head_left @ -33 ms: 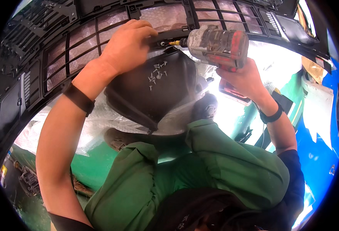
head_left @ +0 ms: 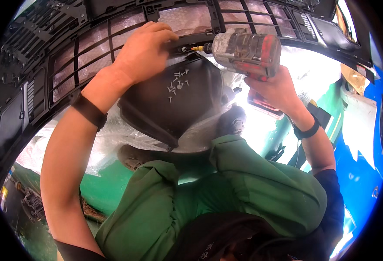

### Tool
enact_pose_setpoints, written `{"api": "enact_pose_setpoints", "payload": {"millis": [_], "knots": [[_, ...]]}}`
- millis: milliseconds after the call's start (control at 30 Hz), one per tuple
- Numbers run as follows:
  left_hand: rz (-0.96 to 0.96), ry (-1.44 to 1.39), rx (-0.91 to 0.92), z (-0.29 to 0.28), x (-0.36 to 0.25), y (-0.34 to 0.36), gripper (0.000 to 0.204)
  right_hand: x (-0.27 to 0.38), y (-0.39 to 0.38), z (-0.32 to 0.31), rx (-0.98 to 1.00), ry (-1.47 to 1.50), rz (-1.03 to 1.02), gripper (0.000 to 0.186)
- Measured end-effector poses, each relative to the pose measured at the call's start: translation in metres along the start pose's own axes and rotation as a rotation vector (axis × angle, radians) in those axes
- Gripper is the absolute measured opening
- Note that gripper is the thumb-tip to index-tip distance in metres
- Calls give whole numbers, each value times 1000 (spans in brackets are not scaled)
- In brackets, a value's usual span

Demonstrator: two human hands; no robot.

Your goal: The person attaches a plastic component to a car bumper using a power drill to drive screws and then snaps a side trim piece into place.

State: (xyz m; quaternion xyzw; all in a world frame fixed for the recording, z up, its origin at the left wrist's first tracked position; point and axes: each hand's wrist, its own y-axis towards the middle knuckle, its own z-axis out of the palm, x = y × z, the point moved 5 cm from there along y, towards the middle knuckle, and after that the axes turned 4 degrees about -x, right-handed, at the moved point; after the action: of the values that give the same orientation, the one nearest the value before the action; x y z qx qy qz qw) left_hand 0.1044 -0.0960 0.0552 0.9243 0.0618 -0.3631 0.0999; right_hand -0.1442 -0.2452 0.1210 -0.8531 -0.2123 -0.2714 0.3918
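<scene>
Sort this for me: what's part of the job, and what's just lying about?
In use:
power drill, in the right hand
black frame, by the left hand
likely the loose screws on the black panel

Apparently lying about:
white sheet, far right
brown piece above it

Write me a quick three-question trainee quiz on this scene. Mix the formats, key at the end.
1. Multiple choice: what does the person's right grip hold?
A) the small silvery metal screws
B) the grey-and-red pistol-shaped power driver
C) the broad black plastic panel

2. True or false: the screws in view all lie hidden underneath the panel.

3. Fill the gap: the driver's slim gold-coloured bit points toward the person's ____ side.

Key:
1. B
2. False; loose screws lie scattered on top of the panel.
3. left
</scene>
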Motion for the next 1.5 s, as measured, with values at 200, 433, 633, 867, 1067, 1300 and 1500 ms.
{"api": "enact_pose_setpoints", "payload": {"millis": [200, 433, 633, 867, 1067, 1300, 1500], "knots": [[17, -4, -3, -1, -2, 1, 37, 5, -2, -2, -34, -225, -67, 23], [-270, -173, 8, -8, 21, 6, 45, 90, 16, 1, 116, -820, -438, 22], [-387, -255, -79, -15, 30, 5, 40, 115, 40, -2, 207, -899, -316, 23], [-304, -309, -124, -16, 27, 7, 41, 118, 27, -3, 138, -938, -244, 24], [-329, -292, -122, -16, 32, 4, 41, 113, 32, 3, 154, -889, -212, 26], [-278, -338, -141, -16, 32, 7, 38, 116, 25, 11, 177, -1027, -178, 29], [-316, -321, -137, -14, 37, 3, 37, 115, 35, 10, 193, -838, -216, 25]]}}
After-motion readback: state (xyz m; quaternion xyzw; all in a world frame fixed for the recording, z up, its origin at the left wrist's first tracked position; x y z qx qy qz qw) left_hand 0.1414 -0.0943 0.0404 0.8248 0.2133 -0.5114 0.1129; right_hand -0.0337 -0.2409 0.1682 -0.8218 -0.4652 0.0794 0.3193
